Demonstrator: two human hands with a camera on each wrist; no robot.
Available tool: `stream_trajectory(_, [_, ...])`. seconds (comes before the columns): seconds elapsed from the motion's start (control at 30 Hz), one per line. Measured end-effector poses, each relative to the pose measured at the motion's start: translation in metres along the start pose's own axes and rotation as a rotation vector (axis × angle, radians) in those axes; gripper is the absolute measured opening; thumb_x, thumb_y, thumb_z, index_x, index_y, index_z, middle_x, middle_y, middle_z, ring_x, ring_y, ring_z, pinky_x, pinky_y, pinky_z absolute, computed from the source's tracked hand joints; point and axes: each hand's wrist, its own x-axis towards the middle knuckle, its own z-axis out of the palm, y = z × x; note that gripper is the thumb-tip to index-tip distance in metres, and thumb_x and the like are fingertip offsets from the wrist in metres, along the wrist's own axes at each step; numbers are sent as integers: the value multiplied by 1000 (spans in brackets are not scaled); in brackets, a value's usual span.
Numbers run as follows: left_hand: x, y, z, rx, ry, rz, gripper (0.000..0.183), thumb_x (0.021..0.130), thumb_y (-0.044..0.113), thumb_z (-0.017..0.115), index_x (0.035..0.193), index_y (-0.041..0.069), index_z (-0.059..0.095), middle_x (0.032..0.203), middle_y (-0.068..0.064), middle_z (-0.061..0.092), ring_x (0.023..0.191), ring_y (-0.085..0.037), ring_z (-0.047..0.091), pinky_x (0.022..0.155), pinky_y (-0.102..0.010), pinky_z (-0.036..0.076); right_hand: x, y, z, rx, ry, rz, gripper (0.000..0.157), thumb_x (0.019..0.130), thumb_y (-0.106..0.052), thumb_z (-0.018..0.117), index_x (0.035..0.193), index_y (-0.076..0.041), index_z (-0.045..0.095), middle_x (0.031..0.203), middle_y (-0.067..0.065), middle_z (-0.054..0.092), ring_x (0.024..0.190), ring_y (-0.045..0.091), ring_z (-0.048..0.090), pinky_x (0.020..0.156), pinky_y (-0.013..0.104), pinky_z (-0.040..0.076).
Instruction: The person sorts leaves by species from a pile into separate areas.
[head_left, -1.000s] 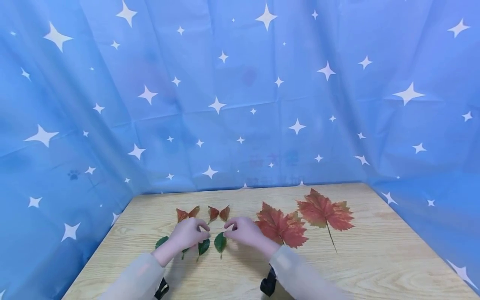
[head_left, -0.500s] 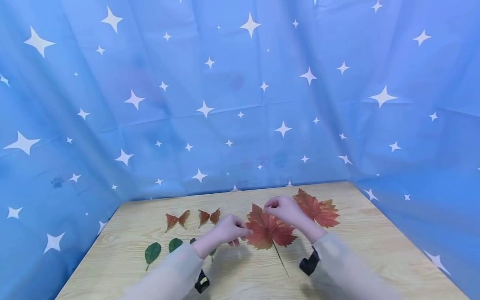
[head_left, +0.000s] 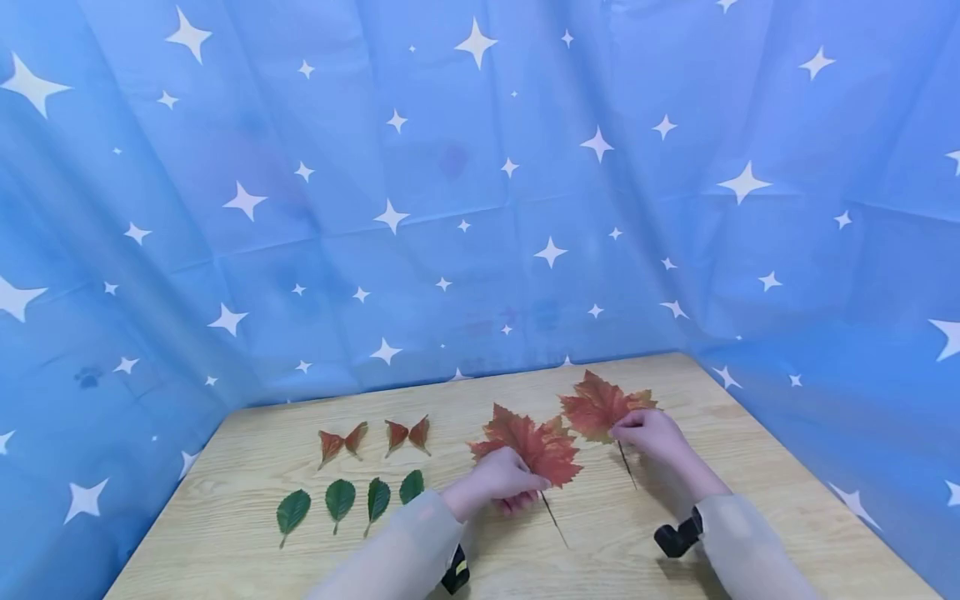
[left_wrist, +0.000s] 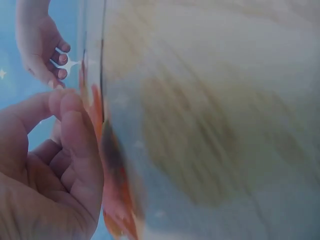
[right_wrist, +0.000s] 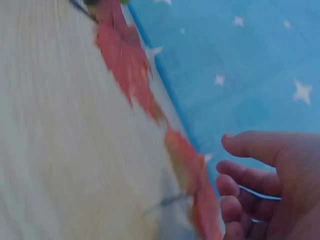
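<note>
A red maple leaf (head_left: 528,446) with a long dark stem lies right of the table's middle. My left hand (head_left: 502,479) is over its lower left part, fingertips near the stem's base. In the left wrist view that hand's thumb and index tips (left_wrist: 62,102) meet, the other fingers are loosely bent, and nothing shows between them. A second maple leaf (head_left: 596,408) lies farther back to the right. My right hand (head_left: 652,433) is at its lower right edge, hiding part of it. In the right wrist view the thumb is apart from the loosely bent fingers (right_wrist: 235,187).
Several green leaves (head_left: 292,510) lie in a row at the left front of the wooden table (head_left: 240,517). Behind them lie two pairs of small reddish-brown leaves (head_left: 342,440), (head_left: 407,435). A blue curtain (head_left: 337,208) with white stars hangs behind the table.
Both hands have moved right, from the green leaves to the maple leaves; the right has passed on from the nearer maple leaf to the farther one. The camera view has turned right.
</note>
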Motion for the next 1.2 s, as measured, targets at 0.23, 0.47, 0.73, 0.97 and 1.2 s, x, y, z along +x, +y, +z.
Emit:
stream_trajectory(0.23, [5, 7, 13, 122, -15, -55, 38, 83, 32, 76, 56, 6, 67, 49, -3, 60, 42, -13, 55, 42, -31, 50, 1, 23, 2, -10, -32, 70, 29, 86, -24, 71, 68, -5, 60, 61, 2, 55, 53, 14, 43, 49, 29, 36])
stream_trajectory(0.47, [9, 16, 18, 301, -30, -47, 40, 81, 36, 77, 57, 7, 63, 49, -3, 58, 39, -16, 57, 39, -31, 49, 2, 24, 6, -70, -6, 54, 28, 85, -27, 72, 68, -7, 62, 62, 1, 55, 54, 15, 45, 52, 30, 37])
stream_trajectory(0.73, [8, 29, 18, 377, -102, -103, 32, 86, 16, 72, 59, 3, 62, 52, -8, 60, 40, -18, 58, 41, -31, 50, 3, 24, 7, -86, -13, 45, 42, 87, -29, 70, 57, -14, 45, 51, -5, 38, 48, 13, 33, 50, 29, 31])
stream_trajectory(0.97, [8, 23, 14, 287, -114, -94, 26, 82, 6, 69, 59, 0, 61, 50, -8, 59, 40, -18, 58, 42, -32, 52, 2, 24, 7, -91, -6, 50, 44, 89, -32, 68, 57, -15, 43, 50, -5, 33, 48, 13, 29, 50, 31, 30])
stream_trajectory(1.2, [7, 11, 13, 225, -69, -24, 29, 80, 10, 70, 54, 4, 61, 45, -4, 56, 38, -13, 53, 40, -30, 50, 2, 25, 8, -106, -2, 52, 42, 89, -32, 68, 58, -14, 46, 51, -5, 33, 49, 13, 30, 52, 31, 30])
